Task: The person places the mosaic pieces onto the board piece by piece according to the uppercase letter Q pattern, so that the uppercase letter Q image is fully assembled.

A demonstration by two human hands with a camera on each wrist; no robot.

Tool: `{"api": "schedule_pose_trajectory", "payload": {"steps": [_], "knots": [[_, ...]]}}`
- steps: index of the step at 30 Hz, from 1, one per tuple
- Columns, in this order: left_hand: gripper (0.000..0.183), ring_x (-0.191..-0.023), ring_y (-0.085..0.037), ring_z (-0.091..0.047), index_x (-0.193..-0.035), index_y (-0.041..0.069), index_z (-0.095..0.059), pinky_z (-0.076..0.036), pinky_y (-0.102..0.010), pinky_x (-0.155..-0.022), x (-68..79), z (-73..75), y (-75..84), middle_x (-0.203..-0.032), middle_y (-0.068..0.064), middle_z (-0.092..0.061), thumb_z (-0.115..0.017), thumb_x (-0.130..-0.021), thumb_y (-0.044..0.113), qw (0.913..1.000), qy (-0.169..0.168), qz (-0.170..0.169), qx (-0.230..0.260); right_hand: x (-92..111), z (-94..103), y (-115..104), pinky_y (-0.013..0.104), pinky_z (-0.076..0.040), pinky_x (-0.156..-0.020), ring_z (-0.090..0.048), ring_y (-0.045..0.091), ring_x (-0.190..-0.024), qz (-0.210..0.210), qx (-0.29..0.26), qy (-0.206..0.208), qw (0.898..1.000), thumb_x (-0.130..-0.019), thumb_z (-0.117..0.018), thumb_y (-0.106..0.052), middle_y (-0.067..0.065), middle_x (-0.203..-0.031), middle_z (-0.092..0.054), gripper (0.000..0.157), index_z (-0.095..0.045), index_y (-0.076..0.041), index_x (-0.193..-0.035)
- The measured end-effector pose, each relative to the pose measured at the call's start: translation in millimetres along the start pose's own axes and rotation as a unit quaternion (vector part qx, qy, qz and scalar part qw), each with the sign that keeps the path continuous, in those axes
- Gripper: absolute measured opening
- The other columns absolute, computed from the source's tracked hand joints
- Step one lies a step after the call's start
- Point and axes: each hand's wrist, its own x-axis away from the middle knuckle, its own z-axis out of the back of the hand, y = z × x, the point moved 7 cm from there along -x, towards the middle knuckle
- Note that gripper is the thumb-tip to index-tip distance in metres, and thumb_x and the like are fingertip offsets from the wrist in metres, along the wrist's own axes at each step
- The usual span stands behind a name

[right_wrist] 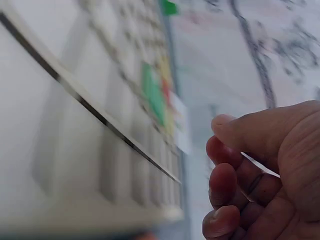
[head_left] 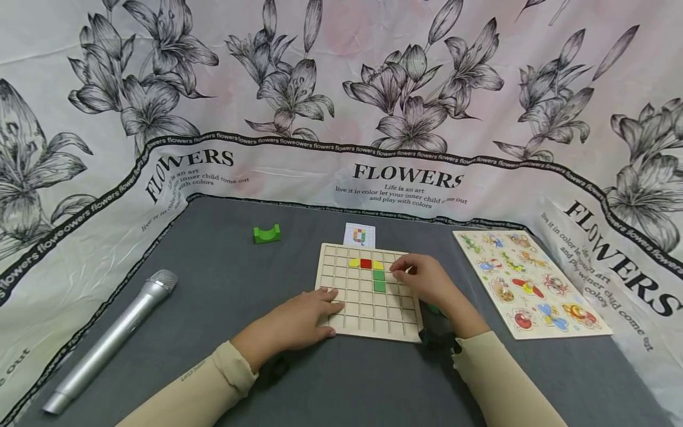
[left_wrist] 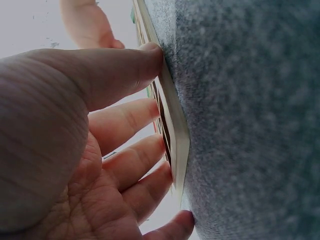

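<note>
A pale wooden grid board point(head_left: 368, 311) lies on the grey cloth. On it sit a red tile point(head_left: 365, 263) between two yellow tiles point(head_left: 354, 262), and two green tiles point(head_left: 379, 281) in a column below the right yellow one. My left hand point(head_left: 296, 320) rests at the board's left edge, fingers spread over its top and the thumb point(left_wrist: 145, 62) against its side. Over the right part of the board, my right hand point(head_left: 427, 279) is beside the tiles. Its thumb and index tips meet, the other fingers are curled, and nothing shows between them point(right_wrist: 250, 175).
Behind the board lies a card with a coloured pattern point(head_left: 360, 235). A green arch block point(head_left: 267, 233) stands at the back left, a silver microphone point(head_left: 114, 338) lies left, and an animal puzzle board point(head_left: 530, 287) lies right. Something green is partly hidden by the right wrist.
</note>
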Motion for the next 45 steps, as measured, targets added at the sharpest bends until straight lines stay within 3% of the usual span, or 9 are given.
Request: {"api": "schedule_pose_trajectory", "payload": {"steps": [6, 10, 17, 23, 31, 36, 41, 45], "knots": [[0.058, -0.165, -0.029, -0.036, -0.157, 0.015, -0.062, -0.033, -0.059, -0.132, 3.0, 1.5, 2.9, -0.173, -0.009, -0.045, -0.078, -0.103, 0.026, 1.0, -0.002, -0.001, 0.004, 19, 54.7, 19, 0.037, -0.055, -0.074, -0.067, 0.027, -0.093, -0.004, 0.008, 0.052, 0.999, -0.111, -0.066, -0.018, 0.018, -0.118, -0.075, 0.024, -0.075, -0.002, -0.126], [0.058, -0.165, -0.03, -0.036, -0.157, 0.014, -0.062, -0.032, -0.06, -0.132, 5.2, 4.8, 6.0, -0.172, -0.011, -0.046, -0.079, -0.102, 0.025, 1.0, -0.002, -0.002, 0.009, 34, 70.3, 37, 0.036, -0.056, -0.076, -0.068, 0.027, -0.097, -0.023, 0.023, 0.051, 0.998, -0.11, -0.067, -0.021, 0.017, -0.118, -0.077, 0.026, -0.075, -0.002, -0.127], [0.058, -0.164, -0.029, -0.037, -0.156, 0.014, -0.062, -0.033, -0.06, -0.132, 4.8, 6.3, 6.3, -0.172, -0.011, -0.046, -0.079, -0.102, 0.024, 0.9999, -0.002, -0.003, 0.011, 51, 58.6, 68, 0.035, -0.055, -0.069, -0.067, 0.019, -0.085, -0.039, 0.074, 0.002, 0.997, -0.104, -0.075, -0.02, 0.01, -0.103, -0.076, 0.023, -0.076, -0.001, -0.118], [0.058, -0.164, -0.029, -0.037, -0.156, 0.014, -0.062, -0.033, -0.06, -0.132, 4.4, 5.6, 5.3, -0.172, -0.01, -0.047, -0.079, -0.101, 0.024, 0.9999, -0.002, -0.003, 0.012, 62, 49.3, 81, 0.033, -0.047, -0.063, -0.058, 0.017, -0.074, -0.051, 0.114, 0.005, 0.992, -0.1, -0.08, -0.026, 0.004, -0.089, -0.07, 0.025, -0.073, -0.004, -0.11], [0.057, -0.164, -0.03, -0.037, -0.156, 0.014, -0.062, -0.033, -0.061, -0.132, 4.4, 4.8, 4.9, -0.172, -0.01, -0.046, -0.078, -0.102, 0.024, 0.9999, -0.003, -0.003, 0.013, 66, 51.4, 87, 0.035, -0.051, -0.067, -0.062, 0.021, -0.079, -0.08, 0.126, 0.017, 0.989, -0.099, -0.082, -0.03, 0.012, -0.097, -0.072, 0.039, -0.071, 0.003, -0.116], [0.057, -0.164, -0.03, -0.037, -0.156, 0.014, -0.062, -0.032, -0.061, -0.132, 5.1, 4.9, 4.6, -0.172, -0.01, -0.046, -0.078, -0.102, 0.024, 0.9999, -0.002, -0.003, 0.012, 66, 52.7, 91, 0.035, -0.049, -0.065, -0.059, 0.022, -0.077, -0.092, 0.122, 0.017, 0.988, -0.099, -0.083, -0.027, 0.012, -0.094, -0.071, 0.033, -0.071, 0.003, -0.108], [0.057, -0.165, -0.03, -0.037, -0.156, 0.015, -0.062, -0.033, -0.06, -0.132, 4.7, 3.6, 3.8, -0.173, -0.01, -0.046, -0.078, -0.103, 0.025, 0.9999, -0.002, -0.005, 0.009, 63, 53.8, 82, 0.034, -0.046, -0.066, -0.057, 0.02, -0.075, -0.053, 0.136, 0.041, 0.988, -0.098, -0.083, -0.017, 0.008, -0.088, -0.068, 0.022, -0.068, -0.002, -0.103], [0.057, -0.165, -0.029, -0.036, -0.157, 0.015, -0.061, -0.032, -0.059, -0.133, 4.0, 3.5, 2.8, -0.173, -0.009, -0.045, -0.077, -0.103, 0.025, 1.0, -0.001, -0.003, 0.009, 53, 57.9, 51, 0.037, -0.052, -0.068, -0.062, 0.02, -0.078, -0.006, 0.141, 0.078, 0.987, -0.101, -0.077, -0.009, 0.009, -0.092, -0.072, 0.009, -0.07, -0.004, -0.103]]}}
